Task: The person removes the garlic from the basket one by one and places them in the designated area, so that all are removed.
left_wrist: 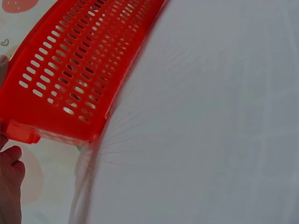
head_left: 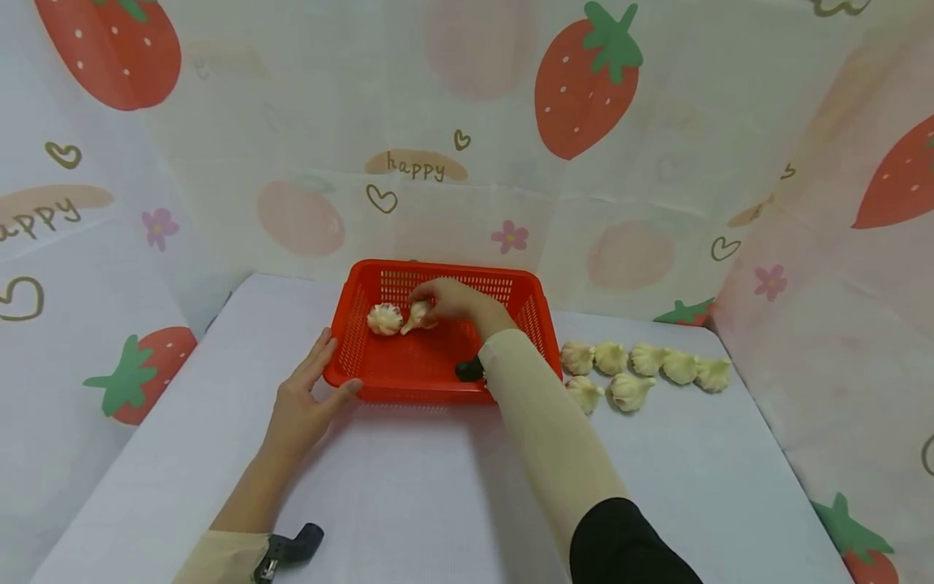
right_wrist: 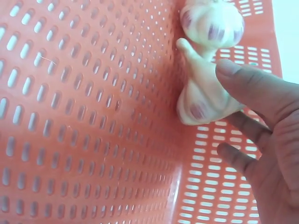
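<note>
My right hand reaches into the red plastic basket and pinches a garlic bulb between thumb and fingers. In the right wrist view, its stem tip points away from the palm. Another garlic bulb, white with purplish streaks, lies beside it in the basket's left half. My left hand holds the near left corner of the basket, thumb over the front rim and fingers along the left side. The left wrist view catches only parts of the thumb and fingers at its edge.
Several garlic bulbs lie in two loose rows on the white-covered table, right of the basket. A curtain printed with strawberries stands close behind the basket. Black wrist-camera mounts sit on the sleeves.
</note>
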Tool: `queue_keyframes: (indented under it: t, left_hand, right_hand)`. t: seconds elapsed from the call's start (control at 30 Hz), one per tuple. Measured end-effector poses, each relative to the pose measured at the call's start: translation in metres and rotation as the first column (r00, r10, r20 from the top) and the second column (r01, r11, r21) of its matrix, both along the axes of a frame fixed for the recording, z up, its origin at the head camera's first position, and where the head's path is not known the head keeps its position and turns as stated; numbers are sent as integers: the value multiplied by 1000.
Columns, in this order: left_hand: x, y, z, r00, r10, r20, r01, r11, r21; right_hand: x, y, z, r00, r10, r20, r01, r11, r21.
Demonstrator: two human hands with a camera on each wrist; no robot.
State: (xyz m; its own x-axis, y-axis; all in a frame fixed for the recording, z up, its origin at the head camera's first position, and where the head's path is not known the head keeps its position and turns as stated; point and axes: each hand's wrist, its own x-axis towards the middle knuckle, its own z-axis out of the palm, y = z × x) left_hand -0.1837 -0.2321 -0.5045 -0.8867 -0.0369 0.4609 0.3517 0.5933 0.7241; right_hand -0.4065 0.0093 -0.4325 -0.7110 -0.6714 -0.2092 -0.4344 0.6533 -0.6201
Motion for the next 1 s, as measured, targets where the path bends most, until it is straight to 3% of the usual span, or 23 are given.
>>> queue_keyframes:
  t: [0.33, 1.0]
  left_hand:
    - [0, 0, 2, 1000, -6, -1, 6, 1000, 9]
    - [1, 0, 1, 1000, -2, 13, 2, 1000, 14]
  right_hand:
    - [1, 0, -2, 998, -16, 59, 14, 999, 34]
    - [-2, 3, -9, 999, 33, 43, -35, 998, 50]
